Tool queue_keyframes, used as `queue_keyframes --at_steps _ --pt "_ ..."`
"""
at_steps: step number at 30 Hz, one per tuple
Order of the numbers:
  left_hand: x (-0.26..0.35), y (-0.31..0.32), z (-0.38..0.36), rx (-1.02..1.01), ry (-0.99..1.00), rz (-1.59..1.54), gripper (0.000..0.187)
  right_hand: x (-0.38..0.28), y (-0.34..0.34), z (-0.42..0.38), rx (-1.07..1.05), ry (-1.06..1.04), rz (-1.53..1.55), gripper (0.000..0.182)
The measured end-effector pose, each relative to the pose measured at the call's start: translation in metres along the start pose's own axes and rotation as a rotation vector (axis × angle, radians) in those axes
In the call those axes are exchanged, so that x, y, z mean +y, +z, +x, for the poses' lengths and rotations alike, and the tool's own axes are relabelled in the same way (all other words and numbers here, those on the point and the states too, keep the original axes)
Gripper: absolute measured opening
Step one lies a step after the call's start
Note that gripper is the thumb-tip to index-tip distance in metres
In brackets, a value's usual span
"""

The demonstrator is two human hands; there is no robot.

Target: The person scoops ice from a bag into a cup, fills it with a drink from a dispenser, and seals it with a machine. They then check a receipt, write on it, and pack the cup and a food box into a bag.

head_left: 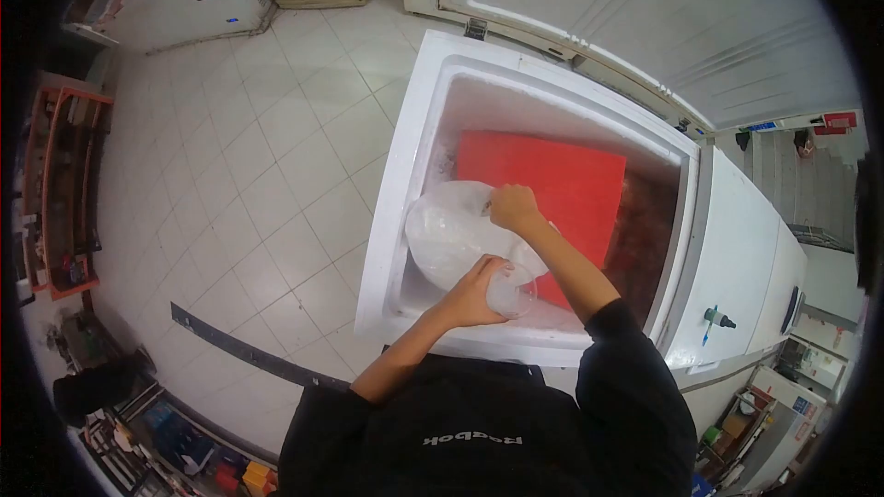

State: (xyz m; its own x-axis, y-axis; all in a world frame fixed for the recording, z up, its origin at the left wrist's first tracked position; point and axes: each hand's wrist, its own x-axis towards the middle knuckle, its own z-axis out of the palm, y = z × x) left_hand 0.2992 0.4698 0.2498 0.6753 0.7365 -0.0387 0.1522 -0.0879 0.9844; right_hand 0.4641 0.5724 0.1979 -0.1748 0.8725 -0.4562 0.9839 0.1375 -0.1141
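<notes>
A clear round cup or bowl (512,294) is in my left hand (473,294), held over the near edge of an open white chest freezer (387,248). My right hand (513,206) is closed in a fist above a large whitish translucent plastic bag (447,230), gripping something small at its edge that I cannot make out. The bag lies inside the freezer at the left. Beside and beyond it is a flat red sheet or box (562,179). Frost coats the freezer's inner walls.
The raised freezer lid (645,18) stands at the back. On the closed white top (737,258) at right lies a small dark green object (718,317). A tiled floor (285,147), an orange shelf (55,193) and another white freezer (184,5) are to the left.
</notes>
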Motion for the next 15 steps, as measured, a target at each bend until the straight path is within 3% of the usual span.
queue_keyframes --at_steps 7,15 --pt "0.0 0.002 0.001 -0.006 -0.011 -0.015 0.074 0.018 0.013 -0.009 -0.035 0.024 0.208 0.02" --pt "0.003 0.0 -0.001 -0.065 -0.065 0.01 0.075 -0.009 0.056 0.002 0.176 0.107 0.13 0.018"
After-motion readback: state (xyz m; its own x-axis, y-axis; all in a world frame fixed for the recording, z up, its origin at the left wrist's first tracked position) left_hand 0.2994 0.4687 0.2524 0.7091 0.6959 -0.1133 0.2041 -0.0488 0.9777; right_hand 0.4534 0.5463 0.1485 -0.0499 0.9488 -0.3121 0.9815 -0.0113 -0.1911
